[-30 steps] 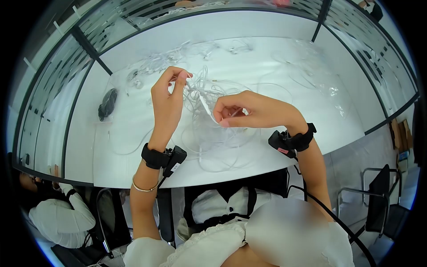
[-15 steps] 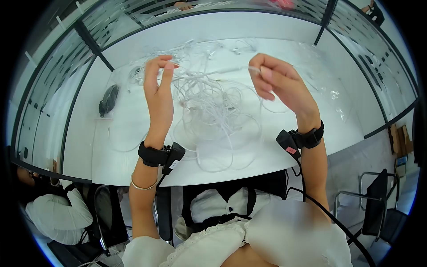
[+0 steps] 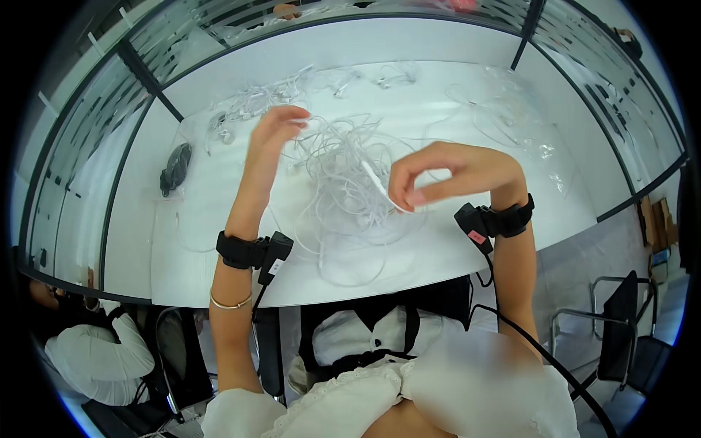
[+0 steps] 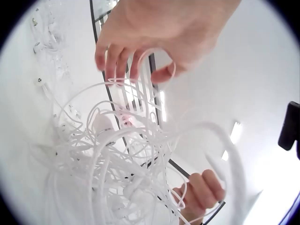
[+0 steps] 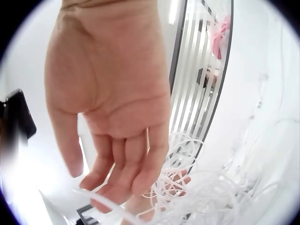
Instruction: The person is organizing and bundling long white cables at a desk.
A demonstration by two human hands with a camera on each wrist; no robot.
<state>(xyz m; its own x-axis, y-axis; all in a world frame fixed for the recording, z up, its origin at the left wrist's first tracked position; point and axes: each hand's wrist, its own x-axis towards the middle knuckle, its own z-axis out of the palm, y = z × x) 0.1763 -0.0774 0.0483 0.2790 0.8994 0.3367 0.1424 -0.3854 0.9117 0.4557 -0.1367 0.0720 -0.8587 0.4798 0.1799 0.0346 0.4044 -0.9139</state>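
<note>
A tangle of thin white earphone cables [image 3: 343, 171] spreads over the table in front of me, its strands looping loosely. At its far left edge is my left hand [image 3: 276, 131]. In the left wrist view, the fingers hang fairly straight, the thumb stands apart from them, and a cable loop [image 4: 157, 50] passes between thumb and index finger. My right hand [image 3: 449, 175] is at the tangle's right side, with curled fingers holding a white cable [image 3: 374, 177]. Seen from the right wrist, that cable [image 5: 112, 205] crosses just below the fingertips.
A black bundle in a clear bag [image 3: 175, 170] lies at the table's left. More white cables [image 3: 266, 98] are along the back, with clear plastic bags [image 3: 544, 153] at right. Low partitions [image 3: 350, 36] enclose the table. Another person [image 3: 98, 358] sits at lower left.
My right hand swung up and right with a cable half a second ago, and is now back low beside the tangle. My left hand's fingers have turned inward over the cables.
</note>
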